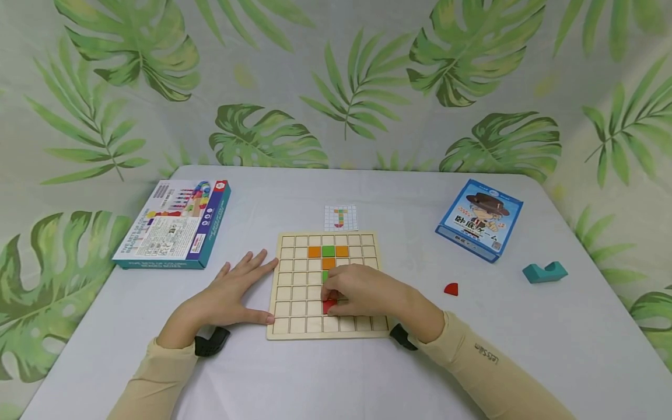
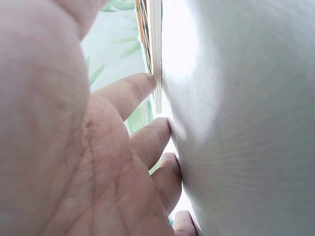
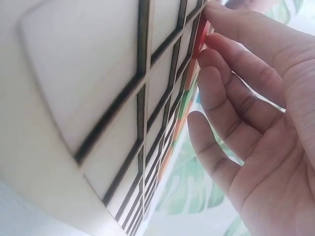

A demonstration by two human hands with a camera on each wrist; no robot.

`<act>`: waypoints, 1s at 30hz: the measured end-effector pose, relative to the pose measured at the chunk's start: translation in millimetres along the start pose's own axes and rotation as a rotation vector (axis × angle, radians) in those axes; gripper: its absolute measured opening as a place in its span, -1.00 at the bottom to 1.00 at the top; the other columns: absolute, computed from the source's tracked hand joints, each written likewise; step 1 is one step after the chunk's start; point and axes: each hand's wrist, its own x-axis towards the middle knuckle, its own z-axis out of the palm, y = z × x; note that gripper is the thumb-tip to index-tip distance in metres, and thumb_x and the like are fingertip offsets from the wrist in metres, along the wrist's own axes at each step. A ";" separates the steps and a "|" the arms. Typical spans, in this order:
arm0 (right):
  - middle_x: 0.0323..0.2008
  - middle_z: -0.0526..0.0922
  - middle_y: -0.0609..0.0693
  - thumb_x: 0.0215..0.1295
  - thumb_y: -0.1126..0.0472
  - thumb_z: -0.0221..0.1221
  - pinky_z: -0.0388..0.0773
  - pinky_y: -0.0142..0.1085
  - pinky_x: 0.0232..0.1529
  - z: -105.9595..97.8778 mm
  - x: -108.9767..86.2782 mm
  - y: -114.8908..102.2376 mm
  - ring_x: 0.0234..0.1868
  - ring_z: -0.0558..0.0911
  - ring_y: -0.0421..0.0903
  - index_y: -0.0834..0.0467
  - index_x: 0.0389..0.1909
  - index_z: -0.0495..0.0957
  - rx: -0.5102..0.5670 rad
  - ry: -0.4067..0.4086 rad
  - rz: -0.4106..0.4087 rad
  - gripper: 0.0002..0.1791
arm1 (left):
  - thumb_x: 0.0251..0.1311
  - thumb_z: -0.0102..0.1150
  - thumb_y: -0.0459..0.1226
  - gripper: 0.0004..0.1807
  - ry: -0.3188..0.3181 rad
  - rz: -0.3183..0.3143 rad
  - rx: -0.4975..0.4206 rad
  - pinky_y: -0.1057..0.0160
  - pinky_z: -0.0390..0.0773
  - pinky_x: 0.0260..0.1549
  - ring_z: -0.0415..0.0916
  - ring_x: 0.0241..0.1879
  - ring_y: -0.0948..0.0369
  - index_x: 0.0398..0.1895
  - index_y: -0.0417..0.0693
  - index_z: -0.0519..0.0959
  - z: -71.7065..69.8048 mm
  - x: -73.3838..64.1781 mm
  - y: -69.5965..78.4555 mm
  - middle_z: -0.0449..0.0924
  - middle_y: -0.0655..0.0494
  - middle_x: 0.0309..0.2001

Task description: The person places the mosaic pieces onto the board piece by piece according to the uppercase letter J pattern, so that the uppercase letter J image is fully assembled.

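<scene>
A wooden grid board (image 1: pixel 298 293) lies on the white tabletop. My left hand (image 1: pixel 231 296) has its fingers spread beside the board, thumb and index fingertip touching its left edge. In the left wrist view, the other fingertips rest on the cloth. With thumb and fingers, my right hand (image 1: pixel 367 291) pinches a red tile (image 1: pixel 328 305) at a lower middle cell. Farther up are an orange tile (image 1: pixel 314 252), a green tile (image 1: pixel 328 251) and another orange tile (image 1: pixel 342 251) in a row. Below that row come more orange and green tiles, partly hidden by the right hand.
A small pattern card (image 1: pixel 340 218) lies behind the board. To the right are a red quarter-round tile (image 1: pixel 451 289), a teal block (image 1: pixel 545 272) with a curved notch and a blue game box (image 1: pixel 480 220). A teal-sided box (image 1: pixel 173 224) lies at the left.
</scene>
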 end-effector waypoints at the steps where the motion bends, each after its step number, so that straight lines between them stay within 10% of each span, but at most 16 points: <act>1: -0.30 0.68 -0.14 0.34 0.15 0.48 0.55 -0.47 -0.17 -0.2 0.1 -0.1 -0.31 0.51 -0.30 0.06 -0.16 0.79 -0.002 0.002 -0.003 -0.87 | 0.03 0.58 0.28 0.25 0.002 0.001 0.002 -0.60 -0.27 0.55 -0.22 0.74 -0.32 0.74 0.16 0.15 -0.2 0.0 0.2 -0.07 -0.14 0.77; 14: -0.33 0.68 -0.12 0.34 0.14 0.47 0.52 -0.44 -0.23 -6.7 -9.8 2.4 -0.33 0.51 -0.27 0.06 -0.15 0.80 0.026 0.037 0.036 -0.87 | 0.03 0.57 0.29 0.25 0.006 0.007 0.000 -0.60 -0.26 0.55 -0.21 0.73 -0.33 0.74 0.15 0.16 -2.6 -1.1 3.6 -0.06 -0.15 0.76; 30: -0.17 0.72 -0.18 0.34 0.12 0.48 0.70 -0.26 -0.04 -25.5 -88.3 50.0 -0.12 0.67 -0.20 0.04 -0.03 0.78 0.051 0.109 0.296 -0.77 | 0.02 0.58 0.28 0.25 0.008 0.001 0.008 -0.61 -0.24 0.55 -0.20 0.73 -0.33 0.74 0.14 0.17 0.3 -0.1 0.6 -0.06 -0.15 0.77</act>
